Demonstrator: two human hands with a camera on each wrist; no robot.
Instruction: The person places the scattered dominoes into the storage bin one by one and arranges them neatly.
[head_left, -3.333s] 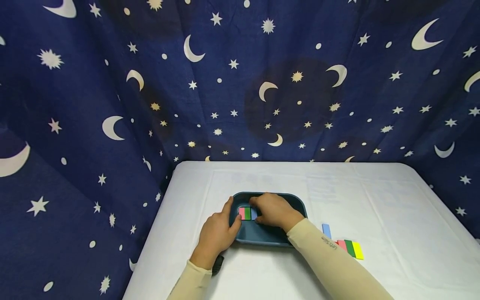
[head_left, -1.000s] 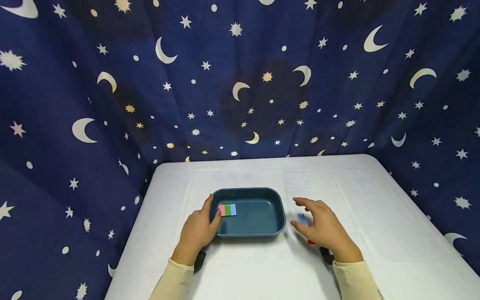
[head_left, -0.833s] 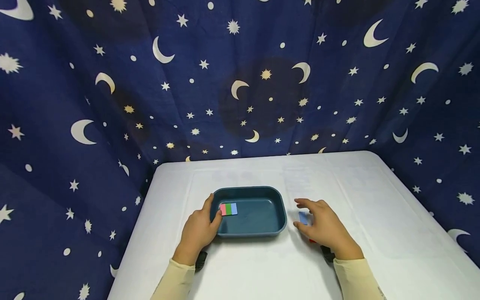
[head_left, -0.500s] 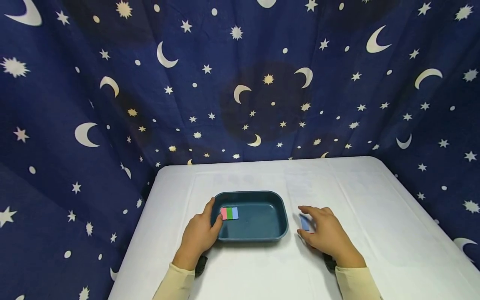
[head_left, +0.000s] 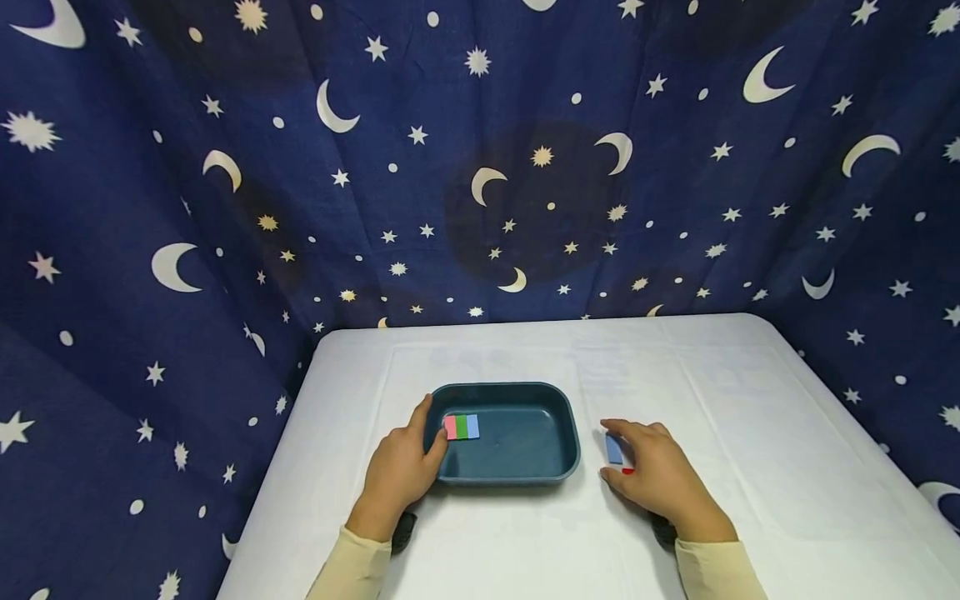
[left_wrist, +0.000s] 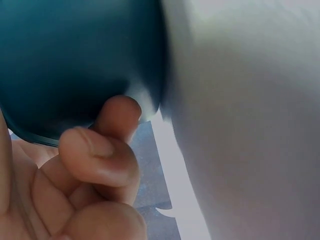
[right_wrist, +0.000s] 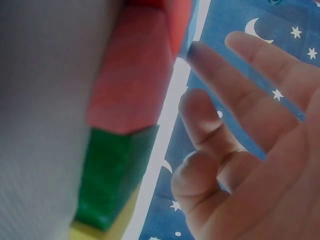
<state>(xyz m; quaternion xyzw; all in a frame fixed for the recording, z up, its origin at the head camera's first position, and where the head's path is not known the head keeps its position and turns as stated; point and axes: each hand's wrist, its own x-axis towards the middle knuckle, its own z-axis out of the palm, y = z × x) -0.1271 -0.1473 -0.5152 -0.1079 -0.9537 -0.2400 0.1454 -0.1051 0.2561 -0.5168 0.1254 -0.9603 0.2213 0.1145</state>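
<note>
The left hand [head_left: 399, 468] grips the left end of the teal tray [head_left: 525, 437], most of its fingers hidden from the head view. Inside lies a pink-green-blue row of blocks [head_left: 461, 427]. The right hand [head_left: 662, 477], fingers parted and holding nothing, arches around a blue block [head_left: 614, 451] on the table [head_left: 510, 533], contact unclear, and partly hides a red block [head_left: 627, 471]; in the right wrist view, a yellow block [right_wrist: 86, 231] is cut off.
</note>
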